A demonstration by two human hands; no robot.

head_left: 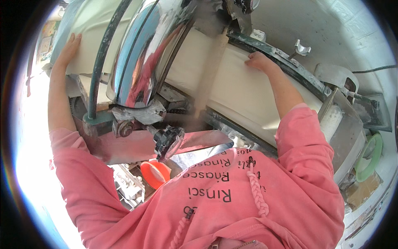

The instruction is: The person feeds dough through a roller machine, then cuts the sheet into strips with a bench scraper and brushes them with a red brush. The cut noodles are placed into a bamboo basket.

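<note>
At the bottom of the frame is a pink hoodie (298,182) with black letters and a braided cord (257,193). Just past it, at the lower left, sits a round orange-red bowl (155,175). A black knob (168,143) sticks out toward the hoodie, left of the middle.

Past the knob is a big machine with a shiny, curved metal cover (139,54). The cover shows blue and pink, like a mirror. A dark green bent bar (102,62) runs along its left side.

A smooth cream sheet, maybe dough, lies in the upper right middle (244,95). More cream sheet shows at the upper left. I can't tell if they join up.

The right hand (262,62) rests on the sheet with bent fingers, near a dark green rail (282,56). I can't tell if it pinches anything. A pale green ring (369,157) is at the far right.

At the upper left, the left hand (71,47) is open, with its straight fingers on the cream sheet's edge.
</note>
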